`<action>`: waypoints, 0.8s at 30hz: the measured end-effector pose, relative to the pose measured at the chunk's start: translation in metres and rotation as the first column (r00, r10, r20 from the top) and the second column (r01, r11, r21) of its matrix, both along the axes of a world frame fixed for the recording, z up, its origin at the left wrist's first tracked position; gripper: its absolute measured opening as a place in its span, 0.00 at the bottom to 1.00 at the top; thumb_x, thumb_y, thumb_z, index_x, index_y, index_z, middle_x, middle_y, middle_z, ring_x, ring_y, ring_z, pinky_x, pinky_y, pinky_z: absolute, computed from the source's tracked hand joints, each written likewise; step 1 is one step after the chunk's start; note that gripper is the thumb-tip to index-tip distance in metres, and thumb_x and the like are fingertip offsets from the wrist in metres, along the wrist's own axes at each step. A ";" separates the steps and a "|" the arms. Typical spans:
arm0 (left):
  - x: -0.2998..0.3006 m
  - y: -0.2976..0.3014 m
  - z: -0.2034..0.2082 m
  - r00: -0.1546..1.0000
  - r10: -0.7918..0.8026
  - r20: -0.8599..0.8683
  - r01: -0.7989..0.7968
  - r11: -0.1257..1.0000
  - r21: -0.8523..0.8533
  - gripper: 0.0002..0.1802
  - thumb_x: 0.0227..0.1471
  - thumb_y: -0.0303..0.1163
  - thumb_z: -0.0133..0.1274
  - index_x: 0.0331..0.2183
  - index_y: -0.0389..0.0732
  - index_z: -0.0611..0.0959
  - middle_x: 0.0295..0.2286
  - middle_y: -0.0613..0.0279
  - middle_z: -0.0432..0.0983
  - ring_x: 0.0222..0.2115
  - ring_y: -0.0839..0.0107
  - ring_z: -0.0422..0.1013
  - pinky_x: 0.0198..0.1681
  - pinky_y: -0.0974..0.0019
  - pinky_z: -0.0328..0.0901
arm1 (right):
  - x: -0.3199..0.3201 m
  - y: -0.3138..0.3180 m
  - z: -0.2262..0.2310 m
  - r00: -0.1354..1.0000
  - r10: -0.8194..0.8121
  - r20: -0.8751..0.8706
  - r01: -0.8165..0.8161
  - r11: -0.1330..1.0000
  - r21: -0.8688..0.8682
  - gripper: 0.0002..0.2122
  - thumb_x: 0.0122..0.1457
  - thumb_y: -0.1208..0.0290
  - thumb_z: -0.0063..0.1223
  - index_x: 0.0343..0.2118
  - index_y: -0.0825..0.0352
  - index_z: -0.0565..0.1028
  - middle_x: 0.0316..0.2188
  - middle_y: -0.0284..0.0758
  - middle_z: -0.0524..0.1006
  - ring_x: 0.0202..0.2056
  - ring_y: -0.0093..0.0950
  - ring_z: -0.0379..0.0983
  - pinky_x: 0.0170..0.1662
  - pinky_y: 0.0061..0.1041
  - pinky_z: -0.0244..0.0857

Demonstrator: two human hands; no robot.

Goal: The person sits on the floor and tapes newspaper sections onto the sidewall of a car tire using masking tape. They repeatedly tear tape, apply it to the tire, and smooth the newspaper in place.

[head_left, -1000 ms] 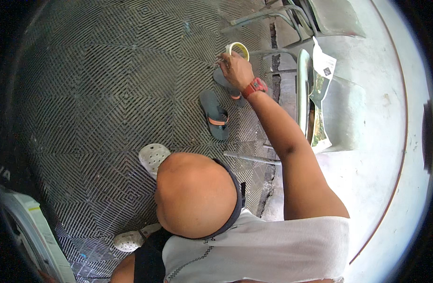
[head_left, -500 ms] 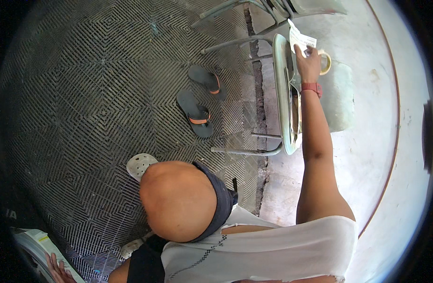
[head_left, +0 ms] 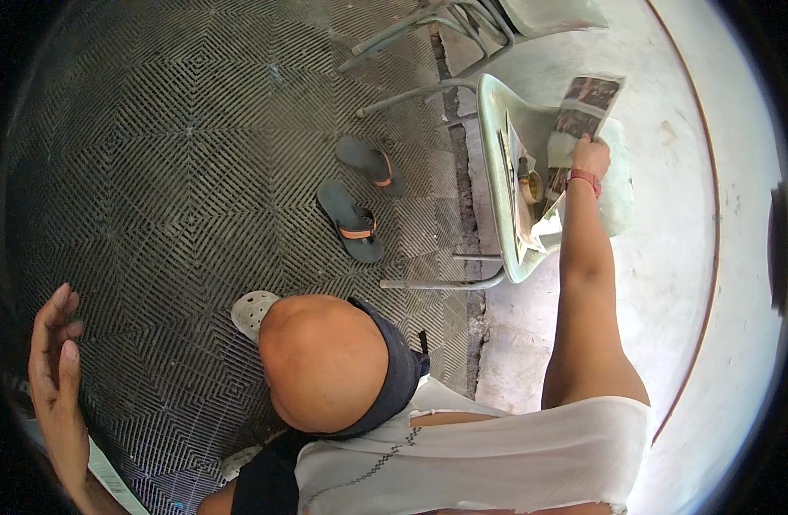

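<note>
I see the right arm (head_left: pixel 587 275) stretched out nearly straight, its right hand (head_left: pixel 591 156) closed in a grip. Well apart, the left hand (head_left: pixel 57 369) is raised and open, fingers (head_left: pixel 45 324) slightly bent, thumb (head_left: pixel 69 365) standing off from them.

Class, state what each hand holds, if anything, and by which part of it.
The right hand holds a printed paper by its right-hand edge; the left hand, open, holds nothing.
</note>
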State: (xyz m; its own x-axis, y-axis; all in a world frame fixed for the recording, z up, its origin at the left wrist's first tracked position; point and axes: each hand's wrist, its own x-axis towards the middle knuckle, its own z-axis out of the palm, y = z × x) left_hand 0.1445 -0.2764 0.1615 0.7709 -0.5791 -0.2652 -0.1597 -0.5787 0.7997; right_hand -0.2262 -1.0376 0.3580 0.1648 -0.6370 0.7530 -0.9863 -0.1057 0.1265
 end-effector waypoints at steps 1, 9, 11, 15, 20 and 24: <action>-0.001 -0.006 0.002 1.000 -0.001 0.006 0.001 1.000 0.014 0.31 0.70 0.46 0.52 0.68 0.45 0.74 0.65 0.51 0.72 0.67 0.54 0.67 0.71 0.46 0.61 | 0.009 0.008 0.012 0.999 0.051 0.008 -0.051 0.998 -0.038 0.19 0.62 0.56 0.60 0.45 0.67 0.87 0.40 0.54 0.86 0.44 0.54 0.83 0.50 0.47 0.76; -0.006 -0.048 0.039 0.975 -0.110 0.194 0.088 0.989 0.119 0.31 0.67 0.42 0.55 0.67 0.45 0.75 0.65 0.51 0.72 0.68 0.54 0.65 0.73 0.46 0.58 | 0.218 0.171 -0.032 0.346 0.853 0.390 -0.938 0.314 0.147 0.17 0.66 0.59 0.68 0.48 0.69 0.85 0.40 0.33 0.87 0.37 0.24 0.80 0.44 0.26 0.72; 0.002 -0.047 0.053 0.933 -0.184 0.309 0.111 0.965 0.237 0.31 0.68 0.39 0.56 0.68 0.46 0.74 0.67 0.53 0.69 0.70 0.55 0.62 0.75 0.46 0.55 | 0.285 0.269 -0.061 0.139 0.695 0.705 -0.981 0.000 0.194 0.17 0.67 0.61 0.67 0.49 0.72 0.83 0.38 0.30 0.85 0.36 0.18 0.78 0.41 0.18 0.69; 0.011 -0.067 0.072 0.683 -0.105 0.723 0.019 0.992 0.126 0.43 0.58 0.40 0.65 0.71 0.45 0.69 0.70 0.52 0.64 0.70 0.50 0.61 0.73 0.47 0.55 | 0.349 0.388 -0.082 0.261 -0.045 0.964 -0.746 -0.643 0.172 0.11 0.70 0.67 0.63 0.49 0.69 0.83 0.38 0.31 0.85 0.37 0.20 0.79 0.41 0.21 0.72; 0.000 -0.035 0.063 0.600 0.121 0.791 -0.097 0.992 -0.078 0.50 0.47 0.52 0.73 0.67 0.46 0.75 0.63 0.50 0.72 0.63 0.46 0.69 0.65 0.45 0.62 | 0.383 0.462 -0.091 0.230 -0.496 0.837 -0.708 -0.675 -0.206 0.15 0.70 0.65 0.61 0.52 0.70 0.81 0.43 0.36 0.86 0.42 0.28 0.85 0.45 0.26 0.80; -0.037 0.020 0.067 0.757 0.295 0.583 -0.300 0.949 -0.091 0.22 0.59 0.34 0.64 0.55 0.43 0.84 0.51 0.53 0.83 0.55 0.50 0.76 0.58 0.51 0.69 | 0.403 0.507 -0.091 0.300 -0.465 0.833 -0.566 -0.790 -0.237 0.12 0.71 0.67 0.60 0.50 0.70 0.82 0.42 0.37 0.85 0.45 0.27 0.84 0.45 0.27 0.79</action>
State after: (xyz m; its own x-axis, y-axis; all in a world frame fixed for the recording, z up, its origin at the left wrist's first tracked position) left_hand 0.1074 -0.2560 0.2286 0.9113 -0.2940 0.2882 -0.4113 -0.6817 0.6051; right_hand 0.1769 -0.5307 0.2671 0.9882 0.1254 -0.0882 -0.1391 0.4913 -0.8598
